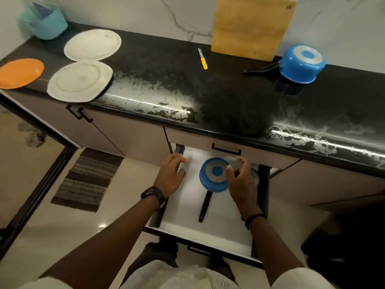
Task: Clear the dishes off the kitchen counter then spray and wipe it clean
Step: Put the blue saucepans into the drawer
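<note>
A blue saucepan lies upside down in the pulled-out white drawer, its black handle pointing toward me. My right hand hovers at its right side with loosely curled fingers, holding nothing. My left hand reaches over the drawer's left side, fingers relaxed. On the black counter stand a second upturned blue saucepan, two white plates, an orange plate and a yellow-handled knife.
A wooden cutting board leans on the marble wall. A teal container sits in the back left corner. A striped mat lies on the floor at the left. Something round shows in the drawer behind my right hand.
</note>
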Demonstrator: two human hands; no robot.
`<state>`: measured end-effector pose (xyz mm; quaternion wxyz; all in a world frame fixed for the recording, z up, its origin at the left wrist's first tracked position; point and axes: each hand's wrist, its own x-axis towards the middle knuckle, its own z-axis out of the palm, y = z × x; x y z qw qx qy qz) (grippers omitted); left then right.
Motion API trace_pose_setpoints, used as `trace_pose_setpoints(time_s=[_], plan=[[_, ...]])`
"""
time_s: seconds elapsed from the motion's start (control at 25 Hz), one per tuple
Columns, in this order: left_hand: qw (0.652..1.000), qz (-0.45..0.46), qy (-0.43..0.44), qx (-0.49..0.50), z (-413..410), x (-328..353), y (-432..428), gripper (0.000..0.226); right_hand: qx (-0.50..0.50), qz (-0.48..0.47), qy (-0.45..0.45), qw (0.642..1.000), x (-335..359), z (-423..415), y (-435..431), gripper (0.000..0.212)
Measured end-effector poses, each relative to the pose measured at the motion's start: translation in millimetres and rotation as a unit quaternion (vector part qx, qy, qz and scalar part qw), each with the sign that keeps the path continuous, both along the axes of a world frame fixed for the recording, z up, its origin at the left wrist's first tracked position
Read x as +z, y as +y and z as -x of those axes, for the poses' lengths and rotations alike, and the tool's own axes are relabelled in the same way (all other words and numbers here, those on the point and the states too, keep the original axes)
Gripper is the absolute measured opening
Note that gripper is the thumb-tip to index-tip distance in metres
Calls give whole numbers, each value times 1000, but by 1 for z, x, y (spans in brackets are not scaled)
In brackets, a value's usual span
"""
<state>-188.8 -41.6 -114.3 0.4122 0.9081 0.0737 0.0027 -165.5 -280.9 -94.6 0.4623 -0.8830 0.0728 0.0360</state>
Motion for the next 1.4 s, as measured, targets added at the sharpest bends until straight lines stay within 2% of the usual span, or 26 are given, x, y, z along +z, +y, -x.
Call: trace_pose_setpoints(time_s=[0.08, 0.16, 0.28, 0.44, 0.64, 0.76, 0.88, 1.0, 1.12, 1.2, 1.28, 1.4], plan=[[999, -10, 0, -37, -35, -8, 18, 32, -41, -12, -8, 999, -1, -18, 19, 42], [996, -46, -37, -60, -72, -16, 34, 35, -68, -24, -18, 997, 1, -34, 35, 42], [990, -113, -78, -45, -152, -23, 48, 38, -93, 0, -18, 996, 4, -71, 54, 42], [984, -173, -21, -23, -247, -24, 30, 43, -77, 39, -27, 996, 22, -139, 45, 40], [975, -219, -31, -6, -258, -35, 24, 45, -117, 16, -46, 992, 8, -286, 13, 47], [971, -239, -8, 2, -265, -36, 22, 42, -192, -29, -33, 980, -21, -394, -8, 67], [969, -248, -8, 1, -265, -40, 23, 42, -278, -118, 3, 953, -45, -491, -23, 85], [969, -247, -13, 1, -269, -45, 24, 44, -349, -181, 10, 919, -34, -543, -29, 52], [969, -246, -7, 2, -272, -46, 24, 44, -365, -222, 41, 903, -24, -558, -36, 20], [970, -243, -12, 0, -273, -45, 23, 45, -356, -266, 52, 895, -21, -551, -39, 13], [971, -236, -21, 0, -273, -43, 24, 45, -341, -310, 54, 886, -12, -533, -36, 19], [972, -231, -32, 3, -275, -41, 22, 44, -271, -377, 34, 885, 0, -482, -19, 14]])
